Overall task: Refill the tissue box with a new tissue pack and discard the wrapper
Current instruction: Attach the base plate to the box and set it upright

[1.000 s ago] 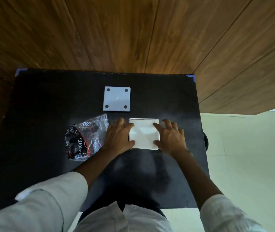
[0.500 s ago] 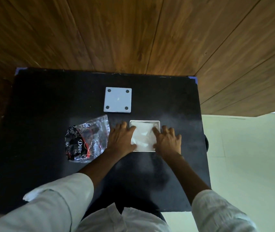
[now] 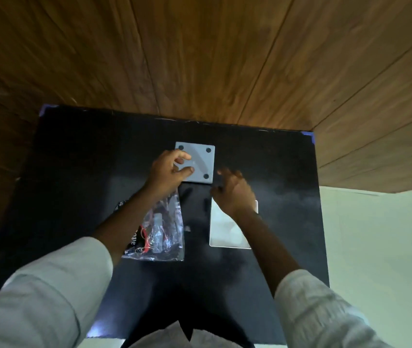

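On the black table (image 3: pixel 74 172), the open tissue box (image 3: pixel 227 229) w/ tissues sits under your right wrist. Its base panel (image 3: pixel 201 163) lies beyond: your left hand (image 3: pixel 167 169) pinches its near-left corner, nearer than your spread right hand (image 3: pixel 235 192). Wrapper (image 3: pixel 162 232) waits under your left forearm.

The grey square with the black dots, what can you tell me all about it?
The grey square plate is flat and thin with rounded corners, and looks like smooth plastic. It has dark round dots near its corners; three show, and the left hand covers where the fourth would be. It lies flat on the black table, towards the far side. The left hand's fingers rest on its left part. The right hand hovers near its right edge, blurred, apparently not touching.
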